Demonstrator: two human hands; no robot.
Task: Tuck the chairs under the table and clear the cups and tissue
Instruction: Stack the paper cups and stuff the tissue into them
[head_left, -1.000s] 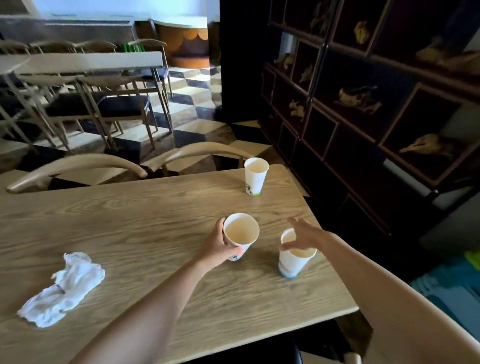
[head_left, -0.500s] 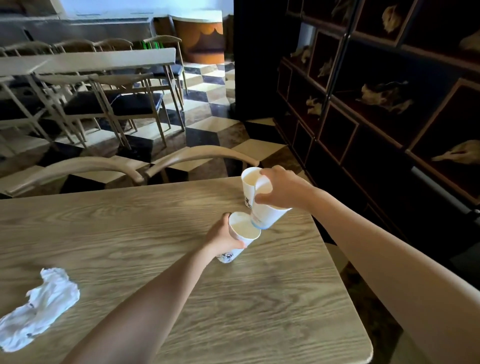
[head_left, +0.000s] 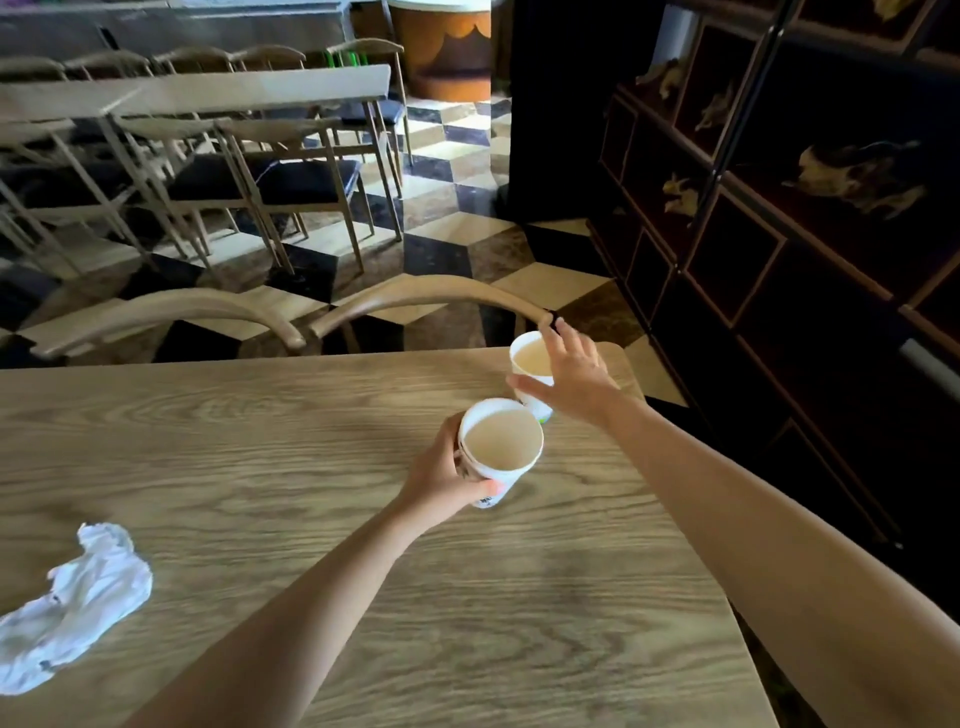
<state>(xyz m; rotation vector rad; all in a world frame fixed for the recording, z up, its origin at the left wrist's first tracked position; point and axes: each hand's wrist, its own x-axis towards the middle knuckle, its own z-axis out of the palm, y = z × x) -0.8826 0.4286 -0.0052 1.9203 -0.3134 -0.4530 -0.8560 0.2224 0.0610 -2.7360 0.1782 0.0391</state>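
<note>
So, your left grip (head_left: 441, 480) clasps one white paper cup (head_left: 501, 449), right grip (head_left: 576, 384) spread loose over the far cup (head_left: 527, 361) on the wooden table (head_left: 260, 467); crumpled white tissue (head_left: 78, 603) uncleared, wooden chairs (head_left: 431, 291) look tucked.

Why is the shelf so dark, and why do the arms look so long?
Head view: light reaches the table and floor, not the shelf, which goes almost black; the wide-angle lens stretches the forearms; the right hand by the far cup is slightly blurred, the left hand gripping the near cup sharper.
</note>
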